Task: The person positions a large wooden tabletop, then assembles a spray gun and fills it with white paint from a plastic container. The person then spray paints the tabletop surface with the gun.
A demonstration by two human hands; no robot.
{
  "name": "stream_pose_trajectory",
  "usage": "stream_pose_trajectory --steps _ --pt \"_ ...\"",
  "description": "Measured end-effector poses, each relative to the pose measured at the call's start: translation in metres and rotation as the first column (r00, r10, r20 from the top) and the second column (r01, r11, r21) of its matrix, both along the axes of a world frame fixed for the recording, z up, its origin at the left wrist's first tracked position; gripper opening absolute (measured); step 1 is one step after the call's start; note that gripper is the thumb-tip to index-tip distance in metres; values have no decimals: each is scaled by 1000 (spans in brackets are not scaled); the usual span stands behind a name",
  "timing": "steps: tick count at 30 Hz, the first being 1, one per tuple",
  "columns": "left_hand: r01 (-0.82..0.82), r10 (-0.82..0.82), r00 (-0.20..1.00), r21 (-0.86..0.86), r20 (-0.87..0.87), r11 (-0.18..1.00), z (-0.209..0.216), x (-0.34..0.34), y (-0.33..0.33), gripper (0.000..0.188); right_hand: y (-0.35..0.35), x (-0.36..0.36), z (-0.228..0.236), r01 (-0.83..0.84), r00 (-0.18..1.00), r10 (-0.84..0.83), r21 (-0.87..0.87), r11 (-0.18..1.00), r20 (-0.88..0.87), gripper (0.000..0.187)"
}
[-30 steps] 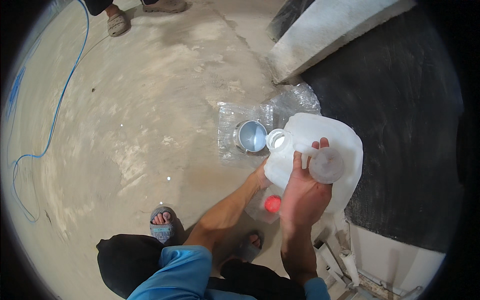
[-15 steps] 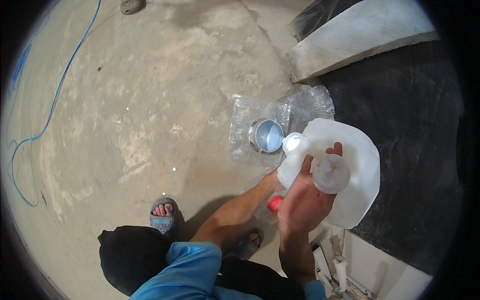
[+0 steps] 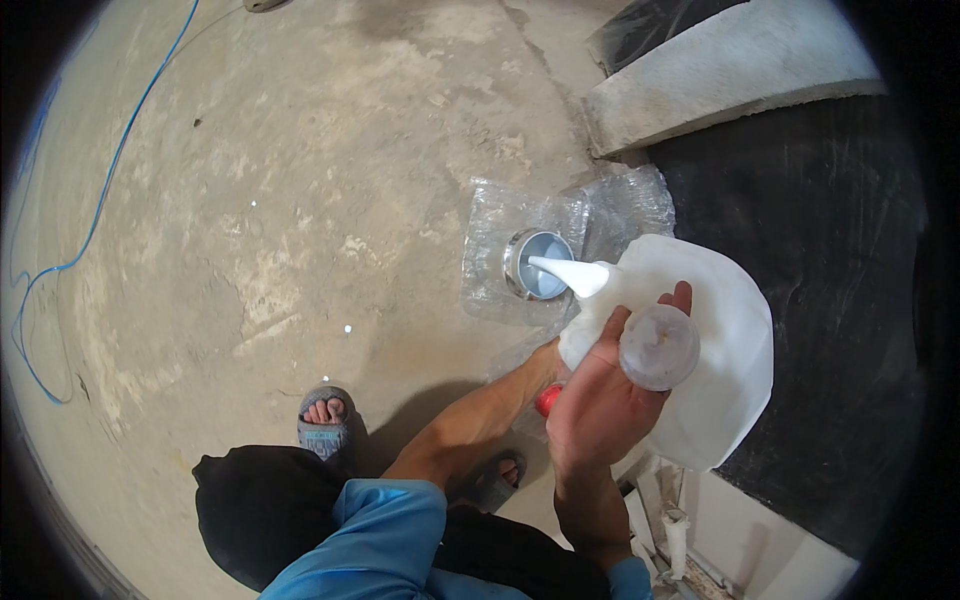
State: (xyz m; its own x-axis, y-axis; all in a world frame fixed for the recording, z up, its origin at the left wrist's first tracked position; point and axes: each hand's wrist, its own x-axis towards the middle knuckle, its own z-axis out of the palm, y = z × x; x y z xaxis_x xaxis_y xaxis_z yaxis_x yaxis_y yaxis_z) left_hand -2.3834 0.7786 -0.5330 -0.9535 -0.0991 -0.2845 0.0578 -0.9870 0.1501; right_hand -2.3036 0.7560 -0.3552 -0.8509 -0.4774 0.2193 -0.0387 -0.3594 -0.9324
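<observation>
A large white plastic jug (image 3: 725, 350) is tipped toward the left. A white stream (image 3: 575, 274) runs from its mouth into a round metal can (image 3: 520, 265). My left hand (image 3: 553, 362) grips the jug low near its neck, its fingers hidden by the jug. In front of the jug is my right hand (image 3: 600, 405), its thumb and fingers around a round translucent plastic piece (image 3: 659, 347) that covers part of them. Whether this hand also touches the jug I cannot tell. Beneath the can lies clear bubble wrap (image 3: 485, 290).
A red round object (image 3: 547, 399) is partly hidden beside my right wrist. Black sheeting (image 3: 840, 300) covers the right side, below a pale slab (image 3: 735, 75). White pipes (image 3: 675, 525) stand near the lower right. A blue cable (image 3: 110, 190) runs along the left floor.
The white stream now reaches from the jug's mouth into the can; earlier the liquid was only at the mouth. The jug has shifted slightly to the right, with both hands keeping their hold.
</observation>
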Motion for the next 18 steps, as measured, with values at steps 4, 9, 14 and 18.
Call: stream_pose_trajectory --steps 4,9,14,18 --pt "4 -4 1000 0 -4 1000 3 -1 0 46 -1 3 0 -24 1000 23 -50 998 -14 50" --pt "18 -18 1000 -1 -12 1000 5 -2 0 45 -1 4 -2 -16 999 15 -23 1000 -41 50" --pt "27 -27 1000 -7 -12 1000 6 -1 1 45 0 4 -1 -48 999 47 -47 998 -20 52" --pt "35 -35 999 -8 -11 999 6 0 2 44 2 3 0 -47 999 46 -26 999 -15 52"
